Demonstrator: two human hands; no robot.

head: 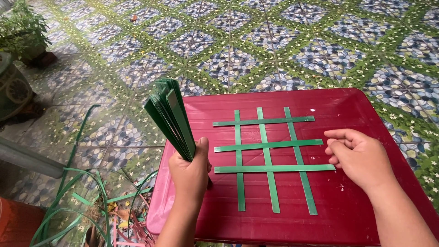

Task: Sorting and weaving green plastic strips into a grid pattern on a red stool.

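Observation:
My left hand (191, 170) grips a thick bundle of green strips (170, 116) that fans up and to the left over the left edge of a dark red plastic tray (361, 219). On the tray lies a woven grid of green strips (270, 157): three run lengthwise and three run across. My right hand (359, 158) rests on the tray just right of the grid, fingers loosely curled, holding nothing, its fingertips near the right ends of the cross strips.
The tray sits on a floor of blue pebble and green patterned tiles (256, 50). Loose long green strips (82, 201) lie tangled on the floor at lower left. A potted plant (25, 29) and a patterned ceramic pot (13, 87) stand at the left.

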